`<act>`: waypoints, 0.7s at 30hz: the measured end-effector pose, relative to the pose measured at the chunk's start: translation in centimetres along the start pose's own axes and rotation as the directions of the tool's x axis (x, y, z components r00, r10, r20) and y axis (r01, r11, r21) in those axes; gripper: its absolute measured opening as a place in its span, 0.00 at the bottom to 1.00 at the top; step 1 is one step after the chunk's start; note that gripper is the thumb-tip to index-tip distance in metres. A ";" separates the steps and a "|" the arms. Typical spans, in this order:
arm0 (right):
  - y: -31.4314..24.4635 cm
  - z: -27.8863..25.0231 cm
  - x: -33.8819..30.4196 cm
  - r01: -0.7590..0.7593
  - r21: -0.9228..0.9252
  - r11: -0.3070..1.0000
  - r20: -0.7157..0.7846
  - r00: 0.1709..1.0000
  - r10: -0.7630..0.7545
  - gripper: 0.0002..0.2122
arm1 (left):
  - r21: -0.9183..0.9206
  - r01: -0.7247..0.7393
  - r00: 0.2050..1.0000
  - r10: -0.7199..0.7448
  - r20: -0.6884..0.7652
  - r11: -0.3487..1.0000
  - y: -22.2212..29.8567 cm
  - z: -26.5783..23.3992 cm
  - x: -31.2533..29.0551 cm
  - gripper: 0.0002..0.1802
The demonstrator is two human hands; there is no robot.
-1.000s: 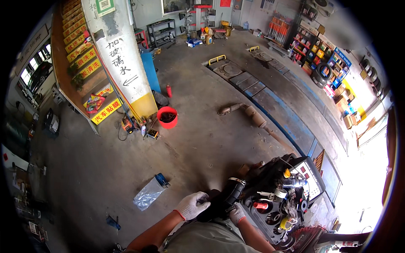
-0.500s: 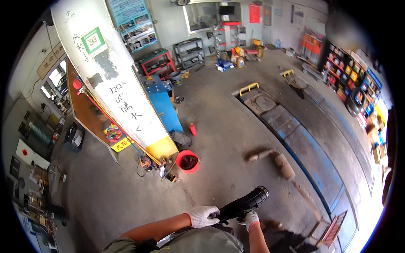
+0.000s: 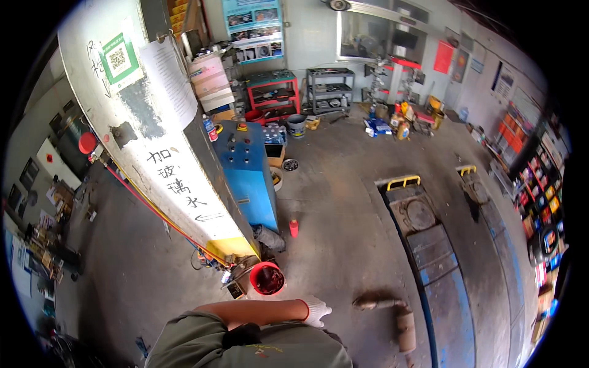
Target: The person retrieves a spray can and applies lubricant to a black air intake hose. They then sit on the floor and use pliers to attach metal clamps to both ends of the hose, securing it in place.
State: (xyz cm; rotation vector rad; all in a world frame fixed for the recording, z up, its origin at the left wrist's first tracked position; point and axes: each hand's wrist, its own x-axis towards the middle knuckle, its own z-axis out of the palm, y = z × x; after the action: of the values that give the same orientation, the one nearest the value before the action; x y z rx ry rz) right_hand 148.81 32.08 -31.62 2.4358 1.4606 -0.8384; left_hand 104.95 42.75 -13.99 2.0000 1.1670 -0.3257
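My left hand (image 3: 316,311), in a white knit glove with a red cuff edge, is in front of my body at the bottom of the view. Its fingers point down and are mostly turned away, so their grip is hidden. No held object shows past the glove. My right hand is out of the picture, and the black ribbed hose is not visible. Nearest to the left hand on the floor are a red bucket (image 3: 253,279) with dark contents and a rusty exhaust pipe with a muffler (image 3: 405,330).
A white and yellow pillar (image 3: 138,153) with red and yellow hoses stands at left, a blue cabinet (image 3: 257,193) behind it. A red bottle (image 3: 294,228) stands on the floor. Lift platforms (image 3: 438,264) run along the right. Tool carts (image 3: 329,92) line the back wall.
My view has swung and moved forward, with the pillar and blue cabinet looking nearer. The black ribbed hose and my right hand have left the view. The exhaust pipe sits lower in the picture.
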 end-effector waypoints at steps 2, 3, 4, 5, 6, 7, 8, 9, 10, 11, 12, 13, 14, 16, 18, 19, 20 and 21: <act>-4.0 -4.6 4.7 -0.009 0.056 0.998 -0.034 0.999 0.011 0.26 | -0.009 -0.027 1.000 0.027 -0.003 1.000 -1.2 -4.8 4.2 0.33; -6.0 -7.3 7.7 0.000 0.074 0.997 -0.065 0.998 0.005 0.26 | -0.019 -0.053 0.998 0.052 -0.031 0.998 -1.8 -7.3 6.5 0.31; -9.0 -9.6 10.3 0.028 0.085 0.996 -0.070 0.997 -0.022 0.26 | -0.032 -0.055 0.997 0.053 -0.059 0.998 -3.1 -9.5 8.3 0.28; -11.9 -11.2 13.1 0.058 0.099 0.993 -0.074 0.996 -0.051 0.26 | -0.043 -0.055 0.995 0.051 -0.091 0.998 -4.8 -11.7 9.6 0.26; -14.7 -12.6 15.9 0.087 0.100 0.991 -0.069 0.994 -0.080 0.26 | -0.076 -0.028 0.997 0.022 -0.074 0.997 -6.4 -13.7 10.8 0.25; -17.4 -13.8 18.6 0.116 0.092 0.989 -0.060 0.992 -0.111 0.26 | -0.109 -0.002 0.998 -0.004 -0.057 0.994 -7.9 -15.6 12.0 0.25; -19.4 -14.9 20.9 0.130 0.090 0.987 -0.055 0.991 -0.125 0.26 | -0.137 0.012 0.999 -0.017 -0.034 0.991 -8.9 -17.4 13.4 0.24; -21.8 -15.8 23.4 0.150 0.079 0.986 -0.039 0.988 -0.148 0.26 | -0.156 0.027 0.999 -0.032 -0.032 0.987 -10.6 -18.9 15.2 0.24; -24.3 -16.7 26.0 0.169 0.070 0.983 -0.024 0.985 -0.168 0.26 | -0.176 0.041 0.998 -0.047 -0.030 0.984 -12.9 -19.8 17.1 0.25; -27.0 -17.1 28.5 0.196 0.050 0.979 0.003 0.980 -0.197 0.26 | -0.201 0.061 0.997 -0.069 -0.032 0.978 -15.6 -20.4 19.0 0.25; -29.4 -18.0 31.3 0.229 0.032 0.973 0.024 0.973 -0.230 0.26 | -0.172 0.135 0.985 -0.151 -0.086 0.976 -19.9 -21.0 21.5 0.28; -32.4 -18.8 34.4 0.269 0.013 0.963 0.048 0.962 -0.269 0.26 | -0.156 0.224 0.972 -0.232 -0.035 0.962 -24.5 -22.4 24.4 0.28; -34.0 -19.4 36.5 0.278 -0.015 0.960 0.083 0.958 -0.276 0.26 | -0.153 0.291 0.957 -0.288 0.048 0.944 -26.8 -21.9 26.4 0.29; -37.1 -21.7 41.3 0.296 -0.049 0.954 0.119 0.950 -0.289 0.25 | -0.244 0.314 0.939 -0.338 -0.061 0.917 -31.5 -24.8 27.4 0.29; -41.9 -23.9 46.1 0.369 -0.075 0.926 0.157 0.922 -0.354 0.25 | -0.208 0.442 0.893 -0.451 0.003 0.873 -36.5 -27.3 26.9 0.30; -44.5 -25.4 48.7 0.410 -0.097 0.907 0.163 0.905 -0.392 0.25 | -0.235 0.503 0.855 -0.519 -0.006 0.832 -38.5 -29.3 27.0 0.30; -47.2 -26.8 51.0 0.437 -0.113 0.892 0.167 0.893 -0.417 0.25 | -0.267 0.562 0.812 -0.584 -0.004 0.783 -40.2 -30.8 26.6 0.31; -50.2 -28.9 53.5 0.465 -0.117 0.878 0.157 0.881 -0.446 0.25 | -0.376 0.595 0.743 -0.664 -0.079 0.710 -41.1 -32.8 26.7 0.30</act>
State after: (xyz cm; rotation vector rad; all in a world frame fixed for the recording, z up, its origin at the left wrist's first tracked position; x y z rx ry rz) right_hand 135.83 109.87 -30.74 1.9118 2.0045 -0.9038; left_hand 80.47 94.61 -27.71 1.3032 1.9095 -0.2357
